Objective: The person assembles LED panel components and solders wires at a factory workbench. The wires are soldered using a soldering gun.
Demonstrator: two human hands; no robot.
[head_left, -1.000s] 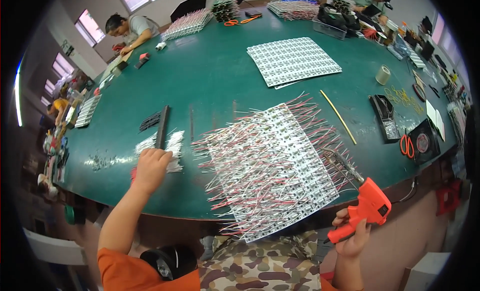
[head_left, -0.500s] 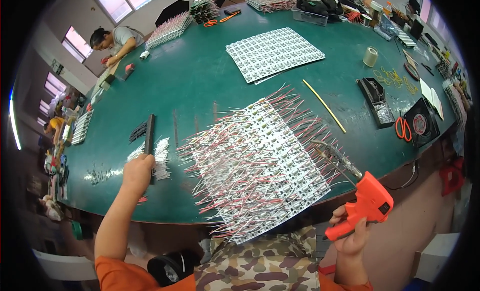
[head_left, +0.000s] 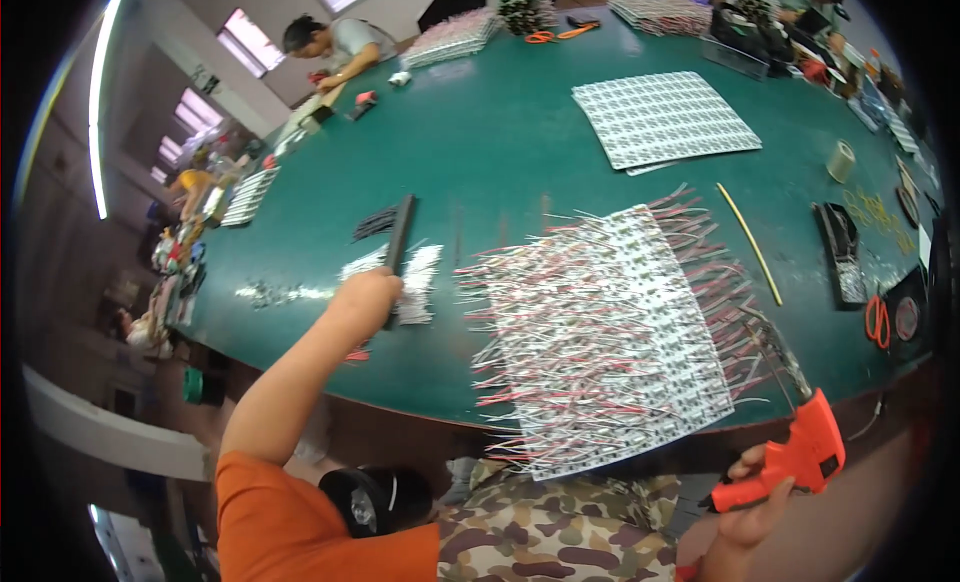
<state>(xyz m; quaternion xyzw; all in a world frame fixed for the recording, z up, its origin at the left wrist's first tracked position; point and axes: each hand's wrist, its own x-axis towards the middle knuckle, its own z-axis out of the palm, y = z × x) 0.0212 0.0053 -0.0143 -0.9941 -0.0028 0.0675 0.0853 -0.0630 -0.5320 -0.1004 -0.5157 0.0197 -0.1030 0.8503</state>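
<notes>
My left hand (head_left: 368, 298) is closed on the lower part of a long dark bar (head_left: 402, 227). The bar lies over bundles of short white wires (head_left: 420, 282), and the fingertips are partly hidden. My right hand (head_left: 758, 507) grips a red-orange soldering gun (head_left: 812, 450) by its handle. The gun's metal tip points up and left, over the loose wires along the right side of a circuit board panel (head_left: 690, 312). Red and white wires (head_left: 580, 332) cover most of that panel, which overhangs the table's front edge above my lap.
Stacked bare white panels (head_left: 665, 117) lie farther back on the green table (head_left: 400, 132). Right of the wired panel are a yellow stick (head_left: 750, 244), a black tray (head_left: 840, 257) and orange-handled scissors (head_left: 877, 322). Dark wires (head_left: 375, 223) lie beyond my left hand. A co-worker (head_left: 345, 47) sits far left.
The view has turned left, so the whole scene sits farther right in the picture. Both hands keep about the same places at the bar and beside the panel, holding the same things.
</notes>
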